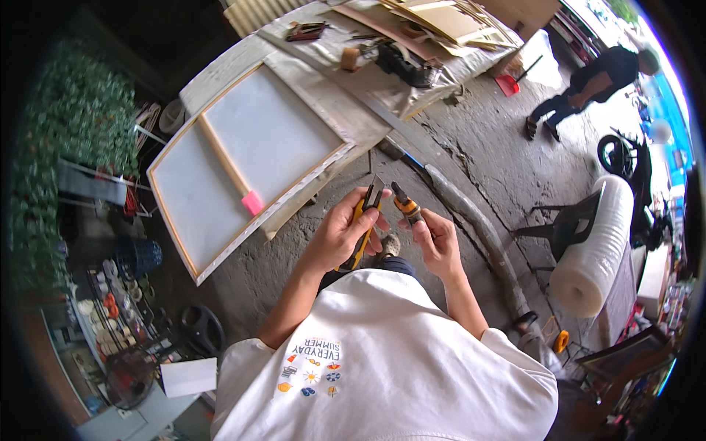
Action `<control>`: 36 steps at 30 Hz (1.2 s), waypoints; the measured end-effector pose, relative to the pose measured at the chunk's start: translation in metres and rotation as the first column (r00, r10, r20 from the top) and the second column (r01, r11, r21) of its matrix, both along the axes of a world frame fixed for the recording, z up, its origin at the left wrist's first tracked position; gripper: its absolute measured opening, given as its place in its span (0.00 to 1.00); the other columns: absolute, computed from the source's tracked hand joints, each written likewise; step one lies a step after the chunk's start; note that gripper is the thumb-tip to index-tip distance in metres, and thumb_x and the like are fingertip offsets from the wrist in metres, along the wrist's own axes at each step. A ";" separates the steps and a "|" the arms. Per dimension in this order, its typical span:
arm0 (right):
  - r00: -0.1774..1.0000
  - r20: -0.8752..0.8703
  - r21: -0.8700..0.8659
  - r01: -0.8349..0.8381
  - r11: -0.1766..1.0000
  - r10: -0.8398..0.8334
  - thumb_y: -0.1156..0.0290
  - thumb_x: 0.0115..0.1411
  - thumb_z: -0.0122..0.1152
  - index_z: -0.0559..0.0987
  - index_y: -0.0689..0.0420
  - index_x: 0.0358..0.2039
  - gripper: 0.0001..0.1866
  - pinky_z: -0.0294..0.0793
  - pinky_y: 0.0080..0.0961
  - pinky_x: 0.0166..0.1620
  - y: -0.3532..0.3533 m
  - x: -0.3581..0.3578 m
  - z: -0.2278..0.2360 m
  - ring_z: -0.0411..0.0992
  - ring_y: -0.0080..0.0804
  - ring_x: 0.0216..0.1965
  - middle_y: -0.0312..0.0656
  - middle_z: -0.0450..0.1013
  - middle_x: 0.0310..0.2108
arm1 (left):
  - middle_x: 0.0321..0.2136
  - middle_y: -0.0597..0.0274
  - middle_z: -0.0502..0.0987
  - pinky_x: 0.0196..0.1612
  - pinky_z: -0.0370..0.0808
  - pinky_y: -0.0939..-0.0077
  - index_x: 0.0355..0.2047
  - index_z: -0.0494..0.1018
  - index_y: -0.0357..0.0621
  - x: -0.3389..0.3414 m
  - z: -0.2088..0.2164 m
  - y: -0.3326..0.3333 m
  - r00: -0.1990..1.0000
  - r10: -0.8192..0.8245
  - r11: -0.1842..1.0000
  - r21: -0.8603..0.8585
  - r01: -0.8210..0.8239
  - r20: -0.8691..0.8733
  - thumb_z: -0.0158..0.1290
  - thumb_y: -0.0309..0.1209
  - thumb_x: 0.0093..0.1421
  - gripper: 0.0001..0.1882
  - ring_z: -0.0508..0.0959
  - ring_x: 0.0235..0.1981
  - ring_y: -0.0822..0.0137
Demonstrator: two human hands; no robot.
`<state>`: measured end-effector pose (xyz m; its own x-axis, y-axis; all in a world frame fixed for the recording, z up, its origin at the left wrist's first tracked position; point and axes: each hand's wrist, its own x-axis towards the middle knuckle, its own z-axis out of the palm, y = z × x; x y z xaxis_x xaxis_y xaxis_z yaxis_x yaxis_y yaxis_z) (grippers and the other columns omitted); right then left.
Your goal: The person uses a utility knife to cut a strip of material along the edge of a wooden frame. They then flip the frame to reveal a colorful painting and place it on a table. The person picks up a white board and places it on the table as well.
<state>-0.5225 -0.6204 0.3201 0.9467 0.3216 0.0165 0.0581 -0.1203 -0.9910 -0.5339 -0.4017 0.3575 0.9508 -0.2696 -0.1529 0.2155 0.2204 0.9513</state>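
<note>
My left hand [340, 234] is closed around a yellow and black utility knife [364, 234], its tip pointing up and away from me. Close beside it, my right hand [437, 241] grips a pair of pliers [406, 205] with orange and black handles, jaws upward. The two tools are near each other in front of my body, with a narrow gap between them. Beyond my left hand, a stretched canvas [276, 121] lies back side up, showing its wooden frame and crossbar. A pink piece [252, 203] sits at the crossbar's near end.
A covered worktable [371, 131] carries the canvas, a dark tool [404, 65] and stacked boards [456, 26]. A wrapped hose [478, 231] runs along the floor. At right are a roll of clear wrap [594, 246], a dark chair [562, 224] and a standing person [599, 81].
</note>
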 end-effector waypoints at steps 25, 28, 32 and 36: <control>0.942 -0.079 -0.143 0.314 0.939 -0.327 0.66 0.65 0.58 0.65 0.64 0.21 0.19 0.55 0.28 0.24 -0.111 0.131 -0.029 0.53 0.27 0.21 0.41 0.56 0.17 | 0.28 0.64 0.77 0.23 0.73 0.82 0.62 0.65 0.45 0.207 -0.040 -0.123 0.902 -0.380 0.923 -0.018 0.385 -0.203 0.46 0.33 0.71 0.21 0.75 0.20 0.78; 0.918 -0.054 -0.175 0.379 0.909 -0.393 0.65 0.65 0.58 0.64 0.63 0.20 0.21 0.55 0.28 0.24 -0.097 0.146 -0.026 0.52 0.24 0.21 0.39 0.56 0.16 | 0.29 0.64 0.77 0.22 0.73 0.82 0.62 0.66 0.46 0.233 -0.049 -0.117 0.865 -0.452 0.891 -0.079 0.446 -0.219 0.46 0.31 0.71 0.20 0.75 0.20 0.77; 0.889 -0.143 -0.167 0.411 0.896 -0.434 0.62 0.68 0.56 0.70 0.63 0.23 0.19 0.56 0.23 0.25 -0.085 0.161 -0.038 0.55 0.18 0.22 0.35 0.62 0.17 | 0.29 0.64 0.77 0.22 0.73 0.82 0.60 0.67 0.44 0.265 -0.062 -0.103 0.836 -0.518 0.856 -0.121 0.503 -0.184 0.46 0.31 0.71 0.18 0.75 0.19 0.78; 0.892 -0.173 -0.159 0.394 0.905 -0.418 0.61 0.69 0.54 0.76 0.64 0.27 0.19 0.60 0.19 0.27 -0.069 0.179 -0.032 0.61 0.16 0.24 0.34 0.69 0.19 | 0.29 0.64 0.77 0.22 0.73 0.83 0.58 0.68 0.42 0.291 -0.067 -0.088 0.806 -0.566 0.824 -0.142 0.549 -0.173 0.46 0.31 0.70 0.17 0.75 0.20 0.78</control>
<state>-0.3436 -0.6897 0.2878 0.9746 -0.1036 -0.1985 -0.2163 -0.2059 -0.9544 -0.2433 -0.4900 0.2904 0.5842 -0.7637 -0.2747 0.5064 0.0785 0.8587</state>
